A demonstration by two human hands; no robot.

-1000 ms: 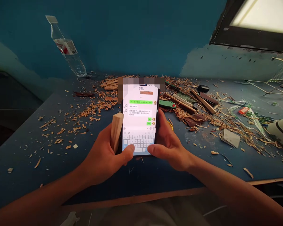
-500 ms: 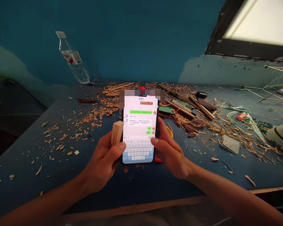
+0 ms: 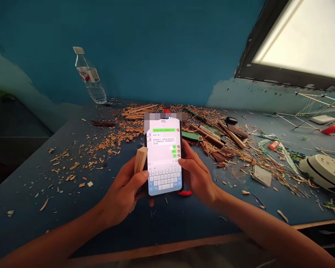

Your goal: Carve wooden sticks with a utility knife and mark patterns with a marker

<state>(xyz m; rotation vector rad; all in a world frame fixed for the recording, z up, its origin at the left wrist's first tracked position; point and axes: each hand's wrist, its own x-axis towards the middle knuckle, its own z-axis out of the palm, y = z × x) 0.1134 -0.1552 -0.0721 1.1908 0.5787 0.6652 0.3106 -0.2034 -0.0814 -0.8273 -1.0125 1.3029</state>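
Observation:
A lit smartphone (image 3: 164, 156) stands tilted above the table, showing a chat with green and white bubbles over an on-screen keyboard. My left hand (image 3: 125, 186) is closed around its left side, thumb at the screen's edge. The same hand also keeps a pale wooden stick (image 3: 140, 159) against the phone's left edge; its lower part is hidden by my fingers. My right hand (image 3: 199, 175) grips the phone's right side, with the thumb over the lower right of the screen. Fingers behind the phone are mostly hidden. Below the phone's right corner lies a red object (image 3: 185, 193), partly covered.
Wood shavings (image 3: 111, 139) litter the blue table (image 3: 72, 216). A water bottle (image 3: 92, 80) stands at the back left. Behind the phone lie a green-handled tool (image 3: 192, 136) and wooden pieces (image 3: 231, 134). To the right are a grey square (image 3: 261, 175) and a round white device (image 3: 322, 169).
A further green bubble has appeared in the chat, and the typing line has emptied. The view has shifted slightly right and up. Both hands keep their hold on the phone.

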